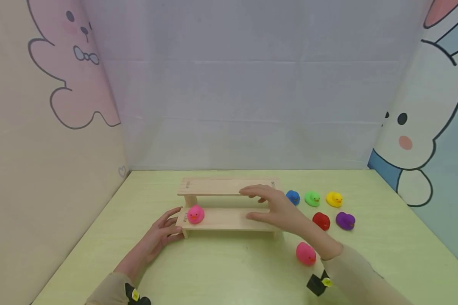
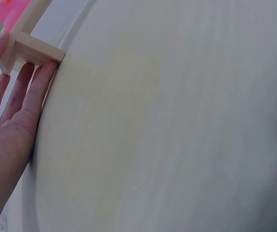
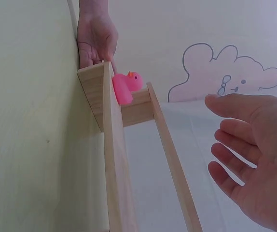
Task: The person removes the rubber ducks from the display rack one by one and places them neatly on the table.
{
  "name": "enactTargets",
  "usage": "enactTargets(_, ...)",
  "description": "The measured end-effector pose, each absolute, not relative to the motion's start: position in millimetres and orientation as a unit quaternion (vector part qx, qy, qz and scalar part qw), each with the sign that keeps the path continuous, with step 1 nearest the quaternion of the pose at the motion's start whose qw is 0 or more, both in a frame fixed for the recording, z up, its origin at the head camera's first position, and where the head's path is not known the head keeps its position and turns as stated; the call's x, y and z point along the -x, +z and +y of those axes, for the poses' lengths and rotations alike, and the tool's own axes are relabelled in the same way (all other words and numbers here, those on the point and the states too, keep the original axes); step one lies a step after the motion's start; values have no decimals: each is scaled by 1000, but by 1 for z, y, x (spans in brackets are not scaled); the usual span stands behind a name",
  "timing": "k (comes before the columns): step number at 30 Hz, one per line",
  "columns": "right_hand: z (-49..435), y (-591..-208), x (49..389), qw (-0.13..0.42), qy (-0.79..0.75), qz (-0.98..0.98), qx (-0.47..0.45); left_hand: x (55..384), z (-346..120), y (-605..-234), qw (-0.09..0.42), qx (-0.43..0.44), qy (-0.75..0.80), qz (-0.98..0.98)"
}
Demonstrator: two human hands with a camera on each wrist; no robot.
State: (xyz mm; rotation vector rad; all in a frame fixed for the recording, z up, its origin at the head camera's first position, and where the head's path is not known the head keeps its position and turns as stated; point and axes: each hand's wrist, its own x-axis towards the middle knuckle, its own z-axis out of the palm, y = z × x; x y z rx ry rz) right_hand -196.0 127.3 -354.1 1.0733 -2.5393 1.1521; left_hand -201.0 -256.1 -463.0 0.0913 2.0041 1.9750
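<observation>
A small two-step wooden shelf [image 1: 229, 219] stands on the table, and a pink rubber duck [image 1: 196, 214] sits at the left end of its lower step. My left hand [image 1: 158, 238] rests against the shelf's left end, its fingers nearly straight along the wood in the left wrist view. Over the right part of the shelf hovers my right hand [image 1: 277, 210], thumb apart from the loosely bent fingers and nothing between them. The right wrist view also shows the pink duck [image 3: 126, 88] beyond that hand [image 3: 259, 150].
Right of the shelf lie blue [image 1: 293, 197], green [image 1: 312, 198], yellow [image 1: 334, 199], red [image 1: 321, 221] and purple [image 1: 345, 220] ducks. Another pink duck [image 1: 306, 253] lies nearer, beside my right forearm. Printed cloth walls surround the table [image 1: 229, 271].
</observation>
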Motion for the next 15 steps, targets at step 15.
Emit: enactTargets(15,56,-364,214,15,422,-835,-352,202,-257,-465,162,-29,690,705)
